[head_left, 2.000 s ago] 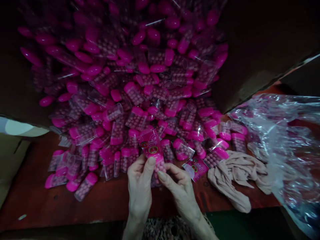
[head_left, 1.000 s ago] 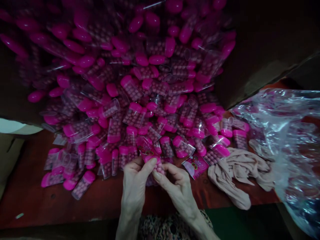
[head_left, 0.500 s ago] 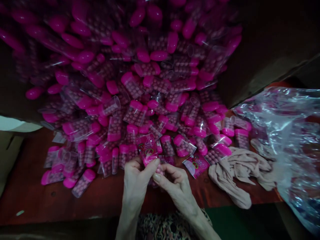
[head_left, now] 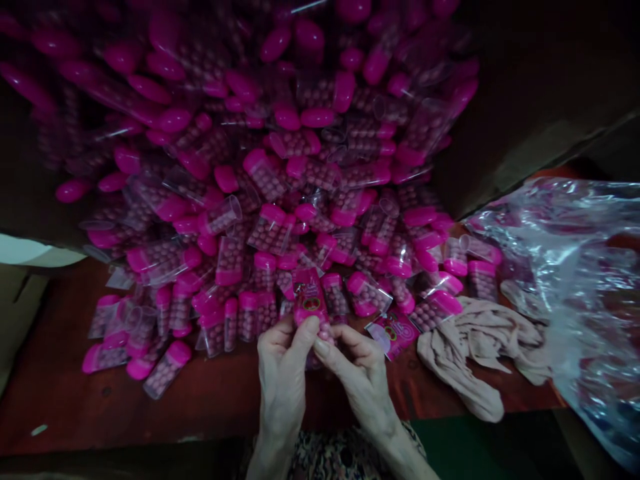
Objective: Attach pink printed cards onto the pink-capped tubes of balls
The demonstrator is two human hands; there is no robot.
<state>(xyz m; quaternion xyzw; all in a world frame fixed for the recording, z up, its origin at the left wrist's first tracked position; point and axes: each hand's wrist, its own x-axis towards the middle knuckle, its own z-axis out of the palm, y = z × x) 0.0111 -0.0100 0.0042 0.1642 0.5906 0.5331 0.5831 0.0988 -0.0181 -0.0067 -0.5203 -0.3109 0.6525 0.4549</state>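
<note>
My left hand [head_left: 286, 360] pinches a pink printed wrapper [head_left: 309, 293] between thumb and fingers, near the table's front edge. Close beside it, my right hand [head_left: 357, 363] has its thumb and fingers closed on a clear container of pink balls [head_left: 325, 331], partly hidden by the fingers. The wrapper stands up against the container, its printed face towards me. Just beyond both hands lie several clear containers with pink caps [head_left: 335, 293]. Another pink printed wrapper [head_left: 393, 333] lies on the table right of my right hand.
A large heap of pink-capped containers [head_left: 270, 173] rises at the back. A crumpled beige cloth [head_left: 465, 353] lies to the right, beside clear plastic sheeting [head_left: 590, 287]. The red-brown table [head_left: 65, 400] ends just in front of me. Dark walls flank the heap.
Both hands have shifted slightly right with the wrapper and container. The wrapper has turned more upright, and its printed face shows differently.
</note>
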